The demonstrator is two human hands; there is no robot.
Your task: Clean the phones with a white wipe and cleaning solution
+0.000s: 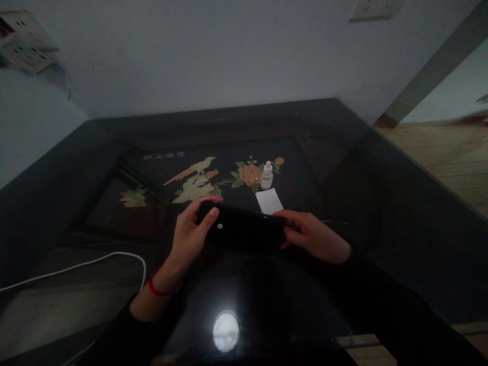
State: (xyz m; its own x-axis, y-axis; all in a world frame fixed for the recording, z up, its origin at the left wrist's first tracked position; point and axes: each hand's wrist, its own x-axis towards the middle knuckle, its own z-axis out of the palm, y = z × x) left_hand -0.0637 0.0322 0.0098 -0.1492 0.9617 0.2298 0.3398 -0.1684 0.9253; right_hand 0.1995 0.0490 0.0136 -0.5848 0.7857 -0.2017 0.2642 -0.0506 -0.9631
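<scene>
- Your left hand and right hand clasp opposite ends of a black device over the bench.
- Its lower edge (dark on dark) is hard to make out.
- You cannot tell whether it touches the white pad just beyond.

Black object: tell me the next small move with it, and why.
Perhaps draw the black object back slightly: the left hand and right hand hold its ends, and the white pad and bottle lie just beyond it.
</scene>
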